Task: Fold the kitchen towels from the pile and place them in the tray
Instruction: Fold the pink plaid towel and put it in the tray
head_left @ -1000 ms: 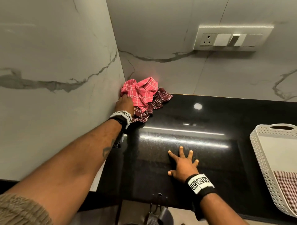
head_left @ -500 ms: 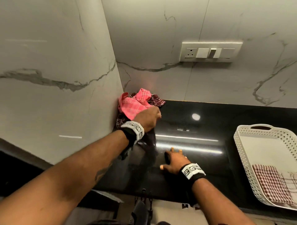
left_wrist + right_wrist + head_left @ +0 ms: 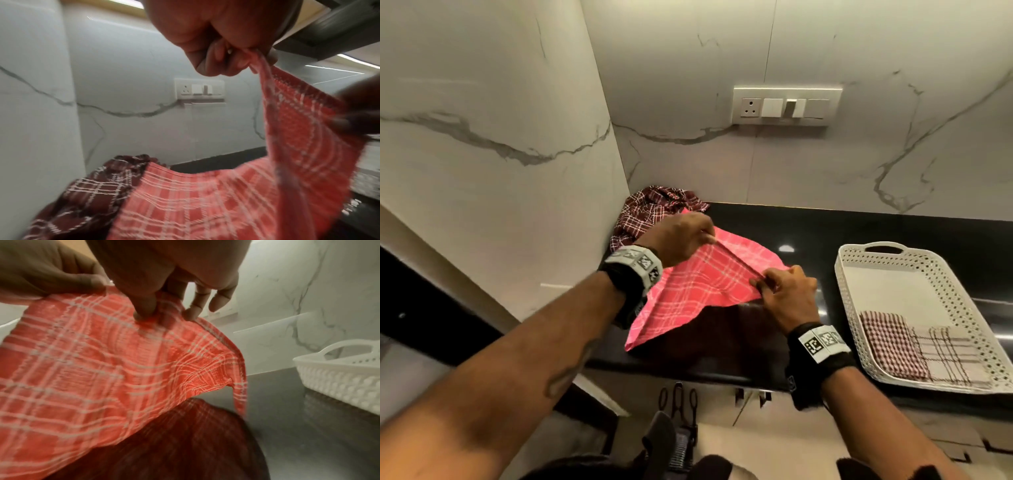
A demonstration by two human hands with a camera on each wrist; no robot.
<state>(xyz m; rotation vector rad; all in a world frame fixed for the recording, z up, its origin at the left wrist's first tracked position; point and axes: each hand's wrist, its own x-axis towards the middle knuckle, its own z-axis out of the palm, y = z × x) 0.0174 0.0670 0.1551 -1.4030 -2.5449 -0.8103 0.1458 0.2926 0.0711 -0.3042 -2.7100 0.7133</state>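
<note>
Left hand (image 3: pixel 677 237) pinches one end of the pink plaid towel's (image 3: pixel 698 287) upper edge, fingers curled on the cloth. Right hand (image 3: pixel 787 294) pinches the other end of that edge between thumb and fingertips. Towel held up over the black countertop (image 3: pixel 893 236). The taut edge between the two hands forms the long axis; it slopes from the left hand down toward the right hand. The rest of the cloth hangs below and toward the person, ending in a corner under the left wrist.

Dark maroon plaid towel (image 3: pixel 650 209) lies crumpled just beyond the left hand, in the corner where the marble walls (image 3: pixel 500 171) meet; the pink towel's far edge overlaps it. White perforated tray (image 3: pixel 859 308) sits on the counter, outward of the right hand and apart from it. Two folded towels in its near end: a red checked one (image 3: pixel 890 346) and a beige plaid one (image 3: pixel 952 353), side by side. Switch plate (image 3: pixel 786 106) on the wall above and beyond both hands.

Left wrist view: fist closed on the bunched towel corner; maroon towel visible beneath, tray contents not visible. Right wrist view: thumb and forefinger press the cloth, other fingers loose; towel's reflection on the counter below, tray wall beyond. Both wrist views blurred.
</note>
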